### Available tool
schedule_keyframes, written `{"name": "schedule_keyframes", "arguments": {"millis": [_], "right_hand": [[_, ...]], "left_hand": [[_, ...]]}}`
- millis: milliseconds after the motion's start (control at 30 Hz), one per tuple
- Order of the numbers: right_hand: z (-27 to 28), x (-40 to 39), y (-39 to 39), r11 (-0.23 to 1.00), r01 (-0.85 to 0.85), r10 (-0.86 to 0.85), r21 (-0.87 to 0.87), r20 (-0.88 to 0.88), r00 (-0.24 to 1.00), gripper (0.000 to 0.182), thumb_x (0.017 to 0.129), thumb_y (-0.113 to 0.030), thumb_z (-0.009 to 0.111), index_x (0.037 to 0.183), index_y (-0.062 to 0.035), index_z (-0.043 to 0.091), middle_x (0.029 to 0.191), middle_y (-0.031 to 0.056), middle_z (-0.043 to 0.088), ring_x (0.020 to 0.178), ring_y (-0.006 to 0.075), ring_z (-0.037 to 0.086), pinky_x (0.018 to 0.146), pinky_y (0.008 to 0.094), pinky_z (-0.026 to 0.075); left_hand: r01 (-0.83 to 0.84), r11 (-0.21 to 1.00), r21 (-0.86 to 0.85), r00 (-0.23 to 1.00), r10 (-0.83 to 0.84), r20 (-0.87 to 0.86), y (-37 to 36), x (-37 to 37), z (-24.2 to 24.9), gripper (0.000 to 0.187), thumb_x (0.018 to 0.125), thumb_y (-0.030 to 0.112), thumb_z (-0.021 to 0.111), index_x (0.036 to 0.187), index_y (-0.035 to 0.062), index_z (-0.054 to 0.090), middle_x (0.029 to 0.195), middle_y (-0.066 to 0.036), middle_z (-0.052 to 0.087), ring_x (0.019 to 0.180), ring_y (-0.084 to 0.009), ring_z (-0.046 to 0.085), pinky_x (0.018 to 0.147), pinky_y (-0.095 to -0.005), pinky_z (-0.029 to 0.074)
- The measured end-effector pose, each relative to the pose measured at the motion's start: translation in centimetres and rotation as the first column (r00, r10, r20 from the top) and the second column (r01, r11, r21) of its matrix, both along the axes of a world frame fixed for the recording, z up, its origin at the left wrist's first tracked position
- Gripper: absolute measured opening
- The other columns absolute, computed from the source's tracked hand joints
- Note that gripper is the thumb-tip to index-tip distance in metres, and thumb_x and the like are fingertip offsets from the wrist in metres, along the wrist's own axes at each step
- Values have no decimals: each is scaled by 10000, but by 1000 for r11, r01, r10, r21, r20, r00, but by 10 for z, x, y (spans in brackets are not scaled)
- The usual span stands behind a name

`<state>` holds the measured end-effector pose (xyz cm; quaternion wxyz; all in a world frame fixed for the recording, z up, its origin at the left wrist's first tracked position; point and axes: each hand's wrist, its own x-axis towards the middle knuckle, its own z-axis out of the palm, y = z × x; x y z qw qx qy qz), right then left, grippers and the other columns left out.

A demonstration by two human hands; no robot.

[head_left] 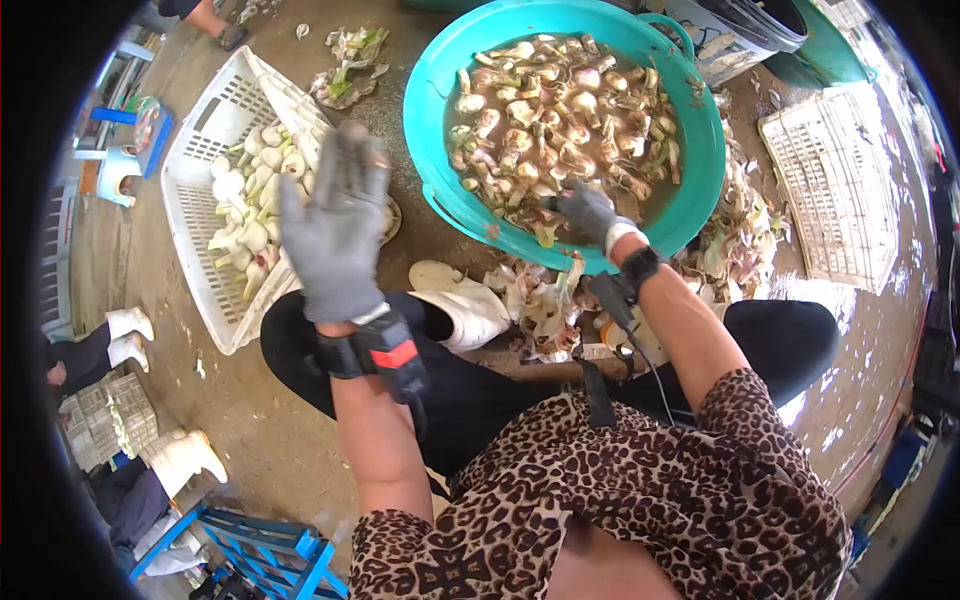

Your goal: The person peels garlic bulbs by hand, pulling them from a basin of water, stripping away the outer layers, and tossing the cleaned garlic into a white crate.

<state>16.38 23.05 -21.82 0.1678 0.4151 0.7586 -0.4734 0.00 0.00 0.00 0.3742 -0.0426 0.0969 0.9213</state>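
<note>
My left hand (pixel 340 220), in a grey glove, is raised beside the white crate (pixel 190 200) with its fingers stretched and nothing in them. Peeled garlic bulbs (pixel 255 205) with short stems lie in that crate, partly behind the hand. Over the near side of a turquoise tub (pixel 428 110) is my gloved right hand (pixel 588 212), fingers apart and pointing left, close to the garlic. Several muddy garlic bulbs (pixel 575 130) with roots and cut stems float in brown water there. I see no bulb in the right hand's fingers.
Garlic peelings (pixel 545 305) are heaped between my legs and the tub, with more husks (pixel 740 215) at its right. Another white crate (pixel 830 185) stands at the right. Buckets (pixel 730 40) are at the back. Other people's white boots (pixel 185 460) and a blue chair (pixel 250 545) are at left.
</note>
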Motion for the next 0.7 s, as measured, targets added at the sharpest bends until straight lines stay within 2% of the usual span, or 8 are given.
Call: {"name": "schedule_keyframes", "arguments": {"millis": [33,67,100,233,300,467,600,700], "right_hand": [[20,-6,-14,998,-43,44,53,-11,999,670,693,-454,631,1201,-89,394,1040,179,547,938,254,552,827,326,427],[56,-10,-36,996,-22,14,90,86,996,585,723,-356,602,1206,-100,394,1074,184,529,986,275,526,830,336,412],[30,-42,-33,955,-118,71,272,176,982,530,724,-233,548,1214,-111,389,1100,189,512,1020,301,501,839,351,401],[38,-41,-48,956,-248,232,159,109,966,516,693,-145,499,1201,-115,410,1066,193,528,988,329,507,841,352,402],[38,-38,-36,875,-463,438,141,175,882,533,688,-182,534,1204,-135,409,1039,187,543,972,311,522,827,359,415],[64,-1,-19,965,-227,244,131,-140,960,463,638,-52,602,1092,-63,510,965,127,584,864,214,566,754,287,437],[62,18,-16,993,-107,77,-57,-390,918,420,654,-71,625,1064,-48,536,941,66,598,833,117,546,733,252,434],[51,20,-19,986,-42,-36,-162,-450,892,362,668,-54,610,1027,-47,565,911,59,609,813,120,549,728,255,435]], "left_hand": [[80,997,5,997,-80,25,4,10,-5,496,849,307,411,1157,-81,388,1124,-218,479,1088,-304,436,954,-444,313],[72,992,-108,997,-67,45,9,20,-9,450,847,297,429,1125,-58,429,1078,-194,513,1041,-286,474,940,-423,336],[61,979,-194,997,-51,55,25,9,-23,406,846,286,446,1093,-35,469,1032,-169,547,994,-269,512,927,-402,360],[72,958,-279,993,-94,-68,28,8,-36,395,846,259,446,1115,-31,456,1030,-136,536,992,-235,496,904,-383,384],[59,939,-339,990,-99,-103,33,12,-40,372,853,257,440,1110,-13,466,1010,-117,543,967,-217,508,887,-372,398],[154,814,-560,896,-354,-268,48,28,-52,385,830,267,479,1101,-6,472,995,-103,545,889,-196,540,785,-332,454],[38,309,-950,597,-770,-226,75,51,-79,387,766,175,595,1109,41,477,953,-46,537,861,-120,523,637,-253,481],[135,400,-907,450,-840,-303,76,75,-138,462,723,171,650,1123,22,472,929,-86,557,762,-86,530,595,-236,466]]}}
